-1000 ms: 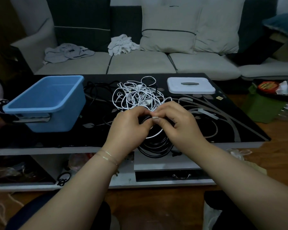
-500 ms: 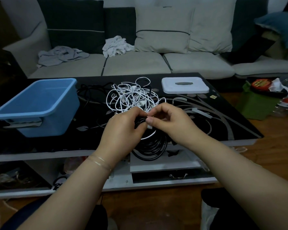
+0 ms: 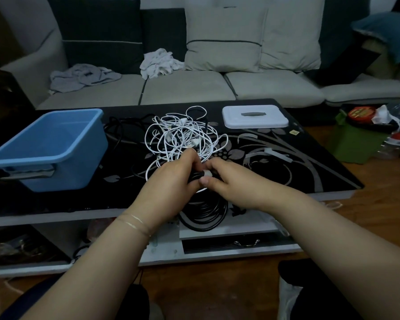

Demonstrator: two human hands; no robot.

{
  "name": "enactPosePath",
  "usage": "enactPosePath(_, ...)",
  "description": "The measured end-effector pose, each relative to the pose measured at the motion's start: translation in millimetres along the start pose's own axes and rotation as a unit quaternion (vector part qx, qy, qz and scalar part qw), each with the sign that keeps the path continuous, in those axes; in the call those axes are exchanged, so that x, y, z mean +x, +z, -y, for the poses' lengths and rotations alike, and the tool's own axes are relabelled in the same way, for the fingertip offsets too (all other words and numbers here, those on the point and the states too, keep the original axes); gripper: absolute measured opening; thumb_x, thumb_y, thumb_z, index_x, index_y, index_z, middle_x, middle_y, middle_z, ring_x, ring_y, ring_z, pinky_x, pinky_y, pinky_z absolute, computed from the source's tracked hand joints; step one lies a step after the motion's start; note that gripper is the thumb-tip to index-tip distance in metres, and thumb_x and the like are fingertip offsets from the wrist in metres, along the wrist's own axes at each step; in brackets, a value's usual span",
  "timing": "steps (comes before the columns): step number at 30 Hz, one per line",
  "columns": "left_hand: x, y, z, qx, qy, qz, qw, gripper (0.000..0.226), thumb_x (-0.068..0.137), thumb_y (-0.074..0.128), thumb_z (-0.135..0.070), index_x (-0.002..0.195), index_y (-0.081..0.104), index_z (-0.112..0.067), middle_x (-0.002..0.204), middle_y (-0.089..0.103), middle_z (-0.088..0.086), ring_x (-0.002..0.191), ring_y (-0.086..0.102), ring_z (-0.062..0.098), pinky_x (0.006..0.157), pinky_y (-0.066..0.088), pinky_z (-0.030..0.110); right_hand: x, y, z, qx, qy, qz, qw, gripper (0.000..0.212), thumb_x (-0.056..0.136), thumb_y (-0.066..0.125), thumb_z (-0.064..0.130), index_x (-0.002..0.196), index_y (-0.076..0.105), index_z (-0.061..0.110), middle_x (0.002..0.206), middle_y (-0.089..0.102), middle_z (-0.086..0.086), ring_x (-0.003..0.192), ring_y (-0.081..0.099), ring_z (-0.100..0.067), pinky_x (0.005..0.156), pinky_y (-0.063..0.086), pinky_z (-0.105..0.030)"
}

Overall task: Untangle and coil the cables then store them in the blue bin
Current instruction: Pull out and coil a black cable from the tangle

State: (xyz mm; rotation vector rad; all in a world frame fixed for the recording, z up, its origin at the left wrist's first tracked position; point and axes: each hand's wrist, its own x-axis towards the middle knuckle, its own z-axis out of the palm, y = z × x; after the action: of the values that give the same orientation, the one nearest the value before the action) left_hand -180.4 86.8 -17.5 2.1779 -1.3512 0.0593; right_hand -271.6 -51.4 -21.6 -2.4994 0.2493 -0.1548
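- Left hand (image 3: 171, 179) and right hand (image 3: 231, 181) together, pinching the black coil (image 3: 203, 211) at its top over the bench (image 3: 310, 158) edge.
- Light, limp, springy; best gripped across all loops.
- White tangle (image 3: 180, 137) just beyond; blue bin (image 3: 56, 158) left.

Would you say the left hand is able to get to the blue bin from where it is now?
Probably yes: the blue bin stands open on the table with nothing between, though the left hand is busy gripping the black cable coil.
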Motion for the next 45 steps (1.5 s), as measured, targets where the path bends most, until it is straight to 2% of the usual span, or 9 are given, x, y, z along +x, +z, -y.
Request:
enactPosePath(9,4.2,-6.3,10.1,-0.017,-0.026,0.128,0.991,0.035,0.083,0.069,-0.018,0.106,0.045,-0.027,0.099,0.061,-0.006,0.089,0.059,0.013,0.076,0.047,0.029,2.0,0.0,4.6,-0.147,-0.02,-0.026,0.989,0.03,0.089,0.06,0.041,0.109,0.058,0.018,0.097,0.064,-0.001,0.09,0.059,-0.021,0.067,0.041,-0.033)
enactPosePath(16,5.4,-5.0,12.8,-0.046,-0.051,0.075,0.995,0.034,0.083,0.069,-0.018,0.108,0.047,-0.026,0.09,0.061,-0.015,0.088,0.06,0.01,0.077,0.048,0.026,10.3,7.5,11.4,-0.295,-0.048,-0.061,0.953,0.032,0.093,0.051,0.037,0.112,0.052,0.01,0.106,0.064,-0.01,0.099,0.058,-0.031,0.065,0.031,-0.031)
enactPosePath(21,8.4,-12.3,28.1,-0.116,-0.079,0.071,0.988,0.026,0.083,0.071,-0.027,0.105,0.057,-0.028,0.096,0.063,-0.018,0.091,0.059,-0.002,0.077,0.044,0.015,13.8,5.5,4.1,-0.28,-0.04,-0.103,0.954,0.028,0.092,0.051,0.04,0.105,0.053,0.015,0.102,0.065,-0.006,0.097,0.059,-0.031,0.065,0.032,-0.033)
enactPosePath(29,5.5,-11.3,33.9,-0.089,-0.046,0.061,0.993,0.021,0.083,0.073,-0.025,0.102,0.065,-0.029,0.092,0.067,-0.017,0.087,0.062,-0.005,0.08,0.05,0.019,12.5,17.4,6.8,-0.208,0.004,-0.122,0.97,0.025,0.092,0.052,0.037,0.11,0.055,0.02,0.109,0.063,-0.001,0.102,0.058,-0.028,0.073,0.042,-0.035)
enactPosePath(35,7.3,-14.3,39.6,-0.077,-0.036,0.009,0.996,0.021,0.087,0.068,-0.021,0.107,0.069,-0.027,0.095,0.069,-0.017,0.09,0.061,-0.003,0.083,0.046,0.016,21.7,25.4,8.6,-0.238,0.004,-0.14,0.961,0.03,0.096,0.046,0.04,0.111,0.052,0.015,0.111,0.063,-0.004,0.101,0.059,-0.03,0.068,0.036,-0.035)
enactPosePath(38,7.1,-12.5,43.5,-0.072,-0.049,-0.012,0.996,0.024,0.087,0.068,-0.023,0.111,0.069,-0.026,0.104,0.071,-0.014,0.097,0.062,0.001,0.088,0.048,0.021,26.2,24.5,6.9,-0.124,0.023,-0.134,0.983,0.048,0.093,0.054,0.045,0.134,0.048,0.021,0.132,0.056,-0.002,0.122,0.05,-0.021,0.09,0.042,-0.032)
enactPosePath(40,8.1,-15.7,48.6,-0.086,-0.074,-0.053,0.992,0.026,0.088,0.067,-0.023,0.114,0.068,-0.027,0.105,0.07,-0.013,0.099,0.062,0.001,0.089,0.047,0.02,26.3,21.6,6.1,-0.068,0.011,-0.126,0.99,0.073,0.088,0.057,0.051,0.148,0.029,0.021,0.152,0.035,0.002,0.138,0.032,-0.014,0.107,0.032,-0.03)
enactPosePath(42,9.0,-24.1,54.8,-0.121,-0.116,-0.124,0.978,0.027,0.088,0.067,-0.023,0.115,0.069,-0.028,0.101,0.069,-0.013,0.099,0.062,0.002,0.09,0.047,0.02,26.3,17.6,5.1,-0.042,-0.005,-0.155,0.987,0.08,0.086,0.057,0.054,0.15,0.023,0.02,0.152,0.033,0.005,0.139,0.03,-0.012,0.108,0.03,-0.03)
enactPosePath(45,12.8,-36.9,69.2,-0.24,-0.2,-0.233,0.921,0.027,0.088,0.068,-0.021,0.115,0.07,-0.023,0.099,0.071,-0.004,0.094,0.067,0.009,0.092,0.053,0.034,26.8,12.4,-1.4,0.004,-0.014,-0.201,0.98,0.061,0.093,0.053,0.044,0.145,0.034,0.019,0.137,0.05,0.005,0.125,0.046,-0.01,0.102,0.038,-0.029)
